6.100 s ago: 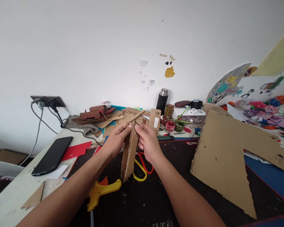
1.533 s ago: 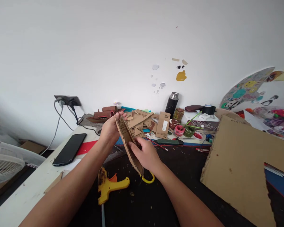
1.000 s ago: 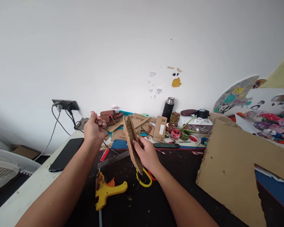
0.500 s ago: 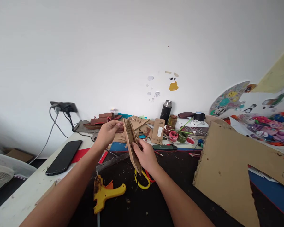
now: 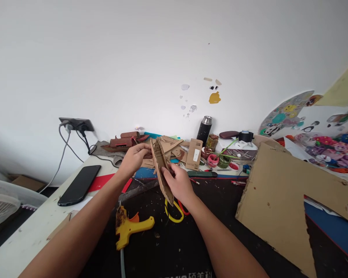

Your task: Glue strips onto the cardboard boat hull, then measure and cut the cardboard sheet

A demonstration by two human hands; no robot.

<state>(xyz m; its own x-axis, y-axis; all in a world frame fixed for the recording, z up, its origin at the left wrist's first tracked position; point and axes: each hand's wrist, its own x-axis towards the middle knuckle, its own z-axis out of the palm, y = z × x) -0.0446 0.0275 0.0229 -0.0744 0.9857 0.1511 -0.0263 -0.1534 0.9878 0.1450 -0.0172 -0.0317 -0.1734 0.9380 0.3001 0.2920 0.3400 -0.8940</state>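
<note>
Between my hands, above the dark mat, is a narrow, boat-shaped cardboard piece (image 5: 159, 170) with raised sides and pointed ends. My left hand (image 5: 135, 159) pinches its far left edge. Lower down, my right hand (image 5: 178, 183) grips the right side, thumb inside the hollow and fingers behind it. Beneath the piece lie scissors (image 5: 175, 216) with yellow and red handles, their blades hidden. A yellow glue gun (image 5: 130, 227) with an orange trigger rests on the mat near my left forearm. Behind the glue gun's tip lies a dark metal ruler (image 5: 137, 191).
A large cut cardboard sheet (image 5: 278, 193) covers the right side. Cardboard scraps, paint jars (image 5: 213, 160) and a black thermos (image 5: 204, 129) line the wall. At left are a black phone (image 5: 79, 185), a brown model boat (image 5: 123, 143) and a socket with cables (image 5: 77, 124).
The view has tipped down slightly, so the scene sits higher and lettering shows at the mat's near edge. Both hands keep their hold on the cardboard piece, which has barely moved.
</note>
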